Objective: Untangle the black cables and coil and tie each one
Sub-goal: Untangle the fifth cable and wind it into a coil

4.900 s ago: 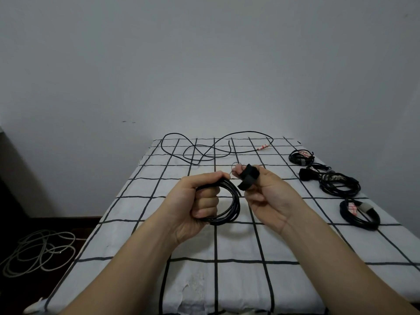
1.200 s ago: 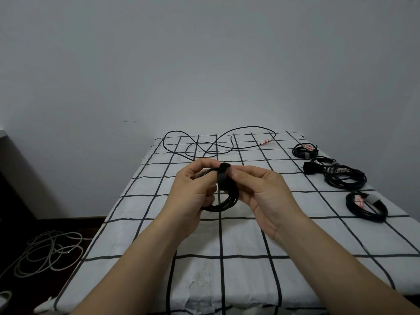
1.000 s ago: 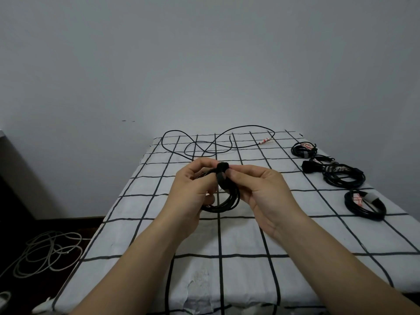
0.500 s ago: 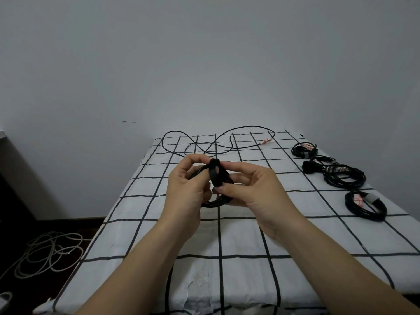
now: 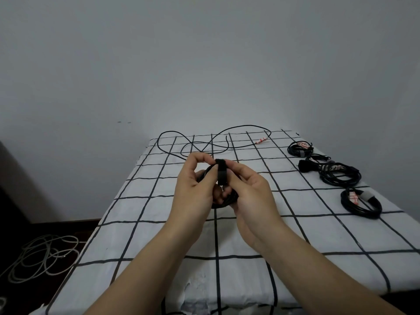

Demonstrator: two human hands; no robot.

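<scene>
I hold a small coil of black cable point(image 5: 227, 202) above the middle of the table, between both hands. My left hand point(image 5: 195, 189) grips the coil's left side. My right hand point(image 5: 252, 192) grips its right side, with thumb and fingers pressing a black strap point(image 5: 221, 175) wrapped over the top of the coil. Most of the coil is hidden by my fingers. A loose black cable point(image 5: 218, 142) with a red-and-white tag lies spread in loops at the far end of the table.
Three tied black coils lie along the right edge: far point(image 5: 300, 149), middle point(image 5: 338, 173), near point(image 5: 361, 202). The table wears a white cloth with a black grid point(image 5: 159, 235). Pale cables point(image 5: 38, 255) lie on the dark floor at left. A grey wall stands behind.
The black strap, held loose in my right fingers earlier, now sits wrapped around the coil. Both hands have risen a little and closed in on the coil's top.
</scene>
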